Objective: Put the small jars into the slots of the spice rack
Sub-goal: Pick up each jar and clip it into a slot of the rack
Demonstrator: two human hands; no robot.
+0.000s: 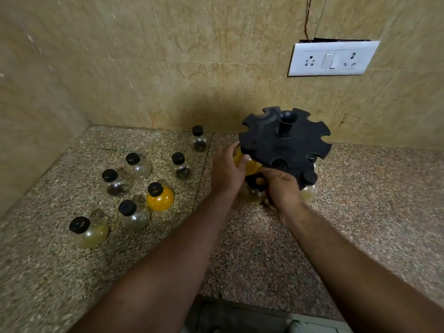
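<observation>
A black round spice rack point(286, 145) with notched slots and a centre post stands on the counter near the back wall. My left hand point(227, 171) grips a jar of yellow powder point(252, 165) pressed against the rack's left edge, under the top disc. My right hand point(283, 191) holds the rack's lower front part, and its fingers hide what is beneath. Clear jars hang in the rack at its front right point(310, 191). Several loose round jars with black caps stand to the left, among them a yellow one point(159, 198).
The granite counter point(240, 248) meets tiled walls at the back and left, forming a corner. A white socket plate point(332, 58) is on the back wall above the rack. The counter's front edge runs along the bottom of the view.
</observation>
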